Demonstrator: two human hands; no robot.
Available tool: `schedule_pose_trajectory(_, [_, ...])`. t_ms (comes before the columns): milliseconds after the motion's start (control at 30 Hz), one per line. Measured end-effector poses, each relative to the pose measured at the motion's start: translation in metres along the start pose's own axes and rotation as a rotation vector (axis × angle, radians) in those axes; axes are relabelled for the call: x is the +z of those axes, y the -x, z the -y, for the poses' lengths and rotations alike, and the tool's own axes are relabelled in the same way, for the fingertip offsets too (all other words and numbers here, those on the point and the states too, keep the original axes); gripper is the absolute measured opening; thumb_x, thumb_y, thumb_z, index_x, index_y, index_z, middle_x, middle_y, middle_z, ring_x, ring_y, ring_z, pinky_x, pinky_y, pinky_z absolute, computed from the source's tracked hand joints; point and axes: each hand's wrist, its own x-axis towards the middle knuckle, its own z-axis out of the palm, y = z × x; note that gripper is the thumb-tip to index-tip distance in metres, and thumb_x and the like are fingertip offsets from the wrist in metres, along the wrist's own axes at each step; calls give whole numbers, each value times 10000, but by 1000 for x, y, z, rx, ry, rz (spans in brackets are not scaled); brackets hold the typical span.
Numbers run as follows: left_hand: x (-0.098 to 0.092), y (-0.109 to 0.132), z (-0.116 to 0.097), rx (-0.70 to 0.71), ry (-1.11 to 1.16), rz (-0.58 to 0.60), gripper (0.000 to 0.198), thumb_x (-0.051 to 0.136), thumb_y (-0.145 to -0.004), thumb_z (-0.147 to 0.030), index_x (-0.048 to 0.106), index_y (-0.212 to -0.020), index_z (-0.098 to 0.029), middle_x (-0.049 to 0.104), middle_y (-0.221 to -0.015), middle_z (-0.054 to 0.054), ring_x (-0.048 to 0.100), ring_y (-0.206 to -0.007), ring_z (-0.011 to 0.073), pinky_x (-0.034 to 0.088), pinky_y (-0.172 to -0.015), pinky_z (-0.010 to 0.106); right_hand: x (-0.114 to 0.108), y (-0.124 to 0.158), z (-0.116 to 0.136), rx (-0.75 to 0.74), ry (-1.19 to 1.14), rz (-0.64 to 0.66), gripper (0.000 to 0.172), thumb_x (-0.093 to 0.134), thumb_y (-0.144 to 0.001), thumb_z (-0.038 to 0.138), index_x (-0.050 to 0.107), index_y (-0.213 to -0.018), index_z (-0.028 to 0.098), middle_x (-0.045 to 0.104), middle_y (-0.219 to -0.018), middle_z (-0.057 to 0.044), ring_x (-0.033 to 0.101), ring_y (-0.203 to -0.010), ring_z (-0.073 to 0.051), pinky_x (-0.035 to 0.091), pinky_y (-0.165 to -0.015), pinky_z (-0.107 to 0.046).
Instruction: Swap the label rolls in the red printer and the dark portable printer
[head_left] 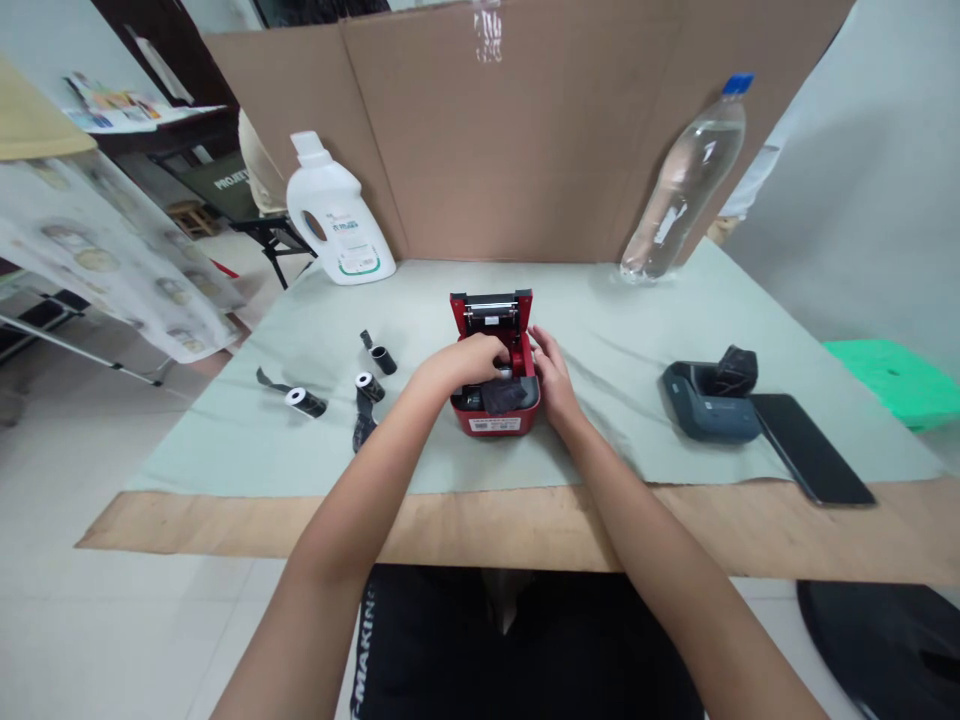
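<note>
A small red and black printer (495, 424) stands in the middle of the table with its lid (492, 308) raised. My left hand (474, 361) reaches into its open compartment, fingers bent down beside a pale roll end; what they pinch is mostly hidden. A dark strip of black paper (503, 397) hangs over the printer's front. Against the printer's right side rests my right hand (552, 375), fingers stretched out and slightly apart. To the left lie small black paper rolls: one with its white core showing (306, 402), another (370, 387) with a loose tail, and a third (384, 360).
A dark blue-grey device (709, 405) with black paper sticking out lies at right beside a black phone (814, 450). At the back stand a white jug (341, 215) and a water bottle (686, 185) before a cardboard panel (510, 140). The wooden table edge (480, 520) runs in front.
</note>
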Motion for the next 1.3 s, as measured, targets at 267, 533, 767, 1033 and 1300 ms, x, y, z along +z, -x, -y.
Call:
schedule_pose_trajectory(267, [29,56,17,235,348,-569,421,419,-1054,-404,795,-1058,-215,790,-1198,106,683,-1213,285,485,-1129,452,0,-14,28,-91,16,82,627,570,-936,685,557,-1492,397,453,-1718,7,421,-1579,-293,359,-1270,-585])
schedule_pose_trajectory(533, [32,78,17,395,27,-439,398,632,-820,-253,784,-1188,-267,708,-1217,85,597,-1169,299,436,-1120,504,12,-32,28,-108,34,36,555,547,-965,639,577,-1473,417,527,-1643,22,487,-1517,-281,457,-1198,-551])
schedule_pose_trajectory(767, [36,80,11,421,-95,-736,220,604,-983,-298,824,-967,-282,647,-945,71,532,-902,240,449,-877,436,21,-17,31,-216,90,-16,474,510,-982,646,638,-1345,371,541,-1535,-27,496,-1465,-265,482,-1183,-467])
schedule_pose_trajectory(1033, [40,74,15,446,136,-869,200,624,-995,-364,778,-923,-259,674,-1069,84,566,-1021,253,481,-994,482,20,0,29,-227,38,-52,240,613,-703,351,589,-931,278,582,-1404,-66,545,-1375,-314,434,-1221,-519])
schedule_pose_trajectory(1300, [50,53,40,42,487,-719,501,455,-977,-281,572,-1463,-255,514,-1554,109,432,-1512,285,391,-1261,488,22,1,19,-70,-127,-15,665,543,-556,278,567,-1220,284,674,-1385,-64,568,-1387,-318,431,-1237,-520])
